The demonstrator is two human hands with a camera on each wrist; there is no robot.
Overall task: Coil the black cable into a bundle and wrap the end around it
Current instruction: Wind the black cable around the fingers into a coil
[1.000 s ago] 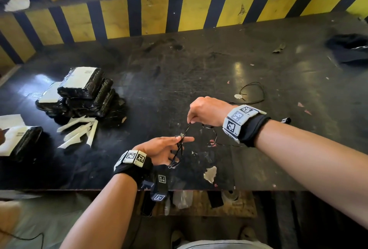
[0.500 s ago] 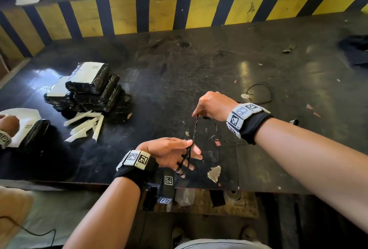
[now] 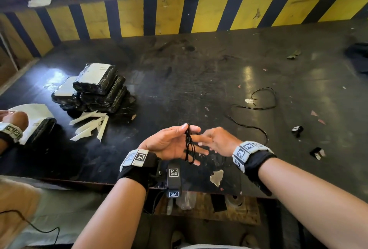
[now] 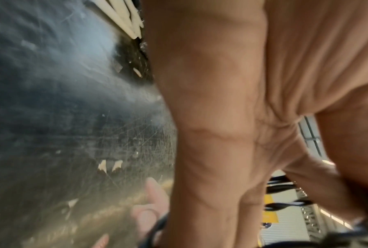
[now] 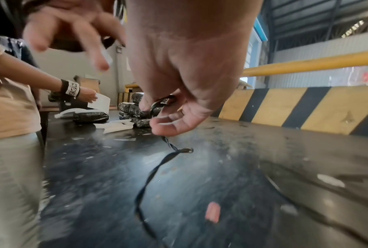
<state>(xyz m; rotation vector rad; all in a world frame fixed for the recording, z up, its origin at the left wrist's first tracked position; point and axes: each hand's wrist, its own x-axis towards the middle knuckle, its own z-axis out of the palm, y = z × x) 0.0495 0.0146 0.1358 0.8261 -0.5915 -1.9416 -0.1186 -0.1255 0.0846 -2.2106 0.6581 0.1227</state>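
Observation:
The thin black cable (image 3: 188, 145) hangs in several loops across the fingers of my left hand (image 3: 190, 128), its top pinched between thumb and forefinger. My right hand (image 3: 202, 142) is close against those fingers. In the right wrist view, my right hand (image 5: 157, 110) pinches the cable (image 5: 155, 169) between thumb and fingers, and the loose length drops to the table. The free tail (image 3: 264, 100) curls over the black table (image 3: 199, 73) to the right. Black strands (image 4: 285, 204) cross the palm in the left wrist view.
A stack of black-wrapped packs (image 3: 95, 89) and white strips (image 3: 89, 127) lie at the left. Another person's hand (image 3: 12, 125) works on white paper there. Small scraps (image 3: 297, 130) are at the right. A yellow-and-black barrier (image 3: 209, 13) bounds the back.
My right hand has dropped from above down against the left hand's fingers. The left hand has lifted and turned, and the loops now hang across its fingers.

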